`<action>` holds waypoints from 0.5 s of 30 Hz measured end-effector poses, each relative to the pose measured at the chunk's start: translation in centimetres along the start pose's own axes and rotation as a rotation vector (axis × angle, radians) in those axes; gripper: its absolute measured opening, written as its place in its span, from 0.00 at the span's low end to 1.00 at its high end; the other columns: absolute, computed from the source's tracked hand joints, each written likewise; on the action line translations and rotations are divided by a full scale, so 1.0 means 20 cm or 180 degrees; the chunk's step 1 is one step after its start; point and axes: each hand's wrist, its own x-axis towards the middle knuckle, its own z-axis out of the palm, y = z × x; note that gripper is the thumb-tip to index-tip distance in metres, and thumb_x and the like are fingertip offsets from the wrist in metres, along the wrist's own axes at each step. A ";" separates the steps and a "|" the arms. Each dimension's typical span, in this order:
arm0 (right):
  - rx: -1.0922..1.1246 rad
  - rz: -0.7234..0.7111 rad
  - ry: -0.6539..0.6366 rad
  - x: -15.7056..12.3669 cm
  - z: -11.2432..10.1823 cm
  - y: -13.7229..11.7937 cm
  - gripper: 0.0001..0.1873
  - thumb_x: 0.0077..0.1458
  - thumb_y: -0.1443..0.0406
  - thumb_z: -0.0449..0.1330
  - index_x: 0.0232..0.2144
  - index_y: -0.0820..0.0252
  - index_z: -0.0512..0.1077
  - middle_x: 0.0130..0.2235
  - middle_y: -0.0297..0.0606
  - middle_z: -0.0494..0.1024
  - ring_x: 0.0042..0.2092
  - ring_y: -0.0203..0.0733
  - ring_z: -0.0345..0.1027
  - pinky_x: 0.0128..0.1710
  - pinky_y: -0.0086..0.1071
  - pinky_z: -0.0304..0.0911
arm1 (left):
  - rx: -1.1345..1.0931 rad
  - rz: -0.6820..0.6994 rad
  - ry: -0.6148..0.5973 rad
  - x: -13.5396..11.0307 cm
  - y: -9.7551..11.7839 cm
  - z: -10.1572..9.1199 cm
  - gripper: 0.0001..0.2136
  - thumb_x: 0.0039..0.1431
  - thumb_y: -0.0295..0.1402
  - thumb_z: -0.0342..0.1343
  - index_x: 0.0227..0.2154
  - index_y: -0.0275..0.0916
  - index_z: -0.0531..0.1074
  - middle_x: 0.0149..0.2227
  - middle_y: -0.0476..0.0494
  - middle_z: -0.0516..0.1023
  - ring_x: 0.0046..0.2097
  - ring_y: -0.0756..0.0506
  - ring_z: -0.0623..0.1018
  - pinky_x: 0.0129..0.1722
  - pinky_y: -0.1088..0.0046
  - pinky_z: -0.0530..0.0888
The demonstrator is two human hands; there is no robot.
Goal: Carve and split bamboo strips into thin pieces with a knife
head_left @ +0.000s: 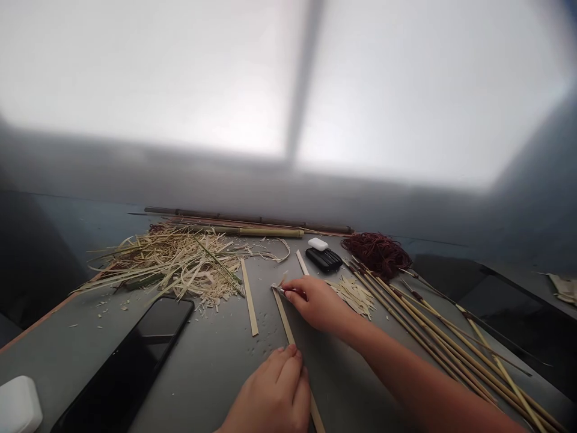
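Held strip (283, 317) — pointing away, slightly left

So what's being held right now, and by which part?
Right hand: a small tool, by its right end. Left hand: a pale strip, held down partway along.
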 end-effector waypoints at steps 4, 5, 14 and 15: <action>0.0305 -0.0012 -0.0212 0.05 -0.03 0.04 0.16 0.62 0.63 0.51 0.41 0.55 0.78 0.40 0.36 0.82 0.39 0.40 0.75 0.35 0.27 0.64 | -0.0013 0.0045 0.0196 0.01 0.00 0.00 0.12 0.65 0.25 0.43 0.36 0.31 0.72 0.35 0.38 0.80 0.38 0.41 0.80 0.40 0.68 0.79; 0.0329 -0.0012 -0.0249 0.06 -0.04 0.05 0.15 0.61 0.63 0.51 0.40 0.56 0.78 0.39 0.36 0.82 0.38 0.39 0.75 0.32 0.26 0.64 | -0.0015 0.0033 0.0198 0.01 0.00 0.00 0.12 0.64 0.25 0.43 0.36 0.31 0.72 0.35 0.38 0.80 0.38 0.41 0.80 0.40 0.68 0.79; -0.0366 -0.0387 0.0191 -0.01 0.00 0.04 0.12 0.62 0.63 0.54 0.42 0.56 0.76 0.40 0.40 0.78 0.38 0.40 0.72 0.34 0.28 0.59 | 0.0000 0.0139 -0.0100 0.02 -0.03 -0.02 0.07 0.62 0.26 0.48 0.37 0.36 0.71 0.34 0.39 0.78 0.37 0.42 0.78 0.39 0.69 0.78; -0.0517 -0.0460 0.0258 -0.02 0.01 0.04 0.12 0.62 0.64 0.53 0.43 0.55 0.75 0.41 0.40 0.77 0.36 0.39 0.71 0.32 0.28 0.58 | 0.0009 0.0145 -0.0059 0.03 -0.03 -0.03 0.07 0.62 0.26 0.48 0.36 0.37 0.71 0.33 0.40 0.78 0.35 0.43 0.78 0.37 0.69 0.78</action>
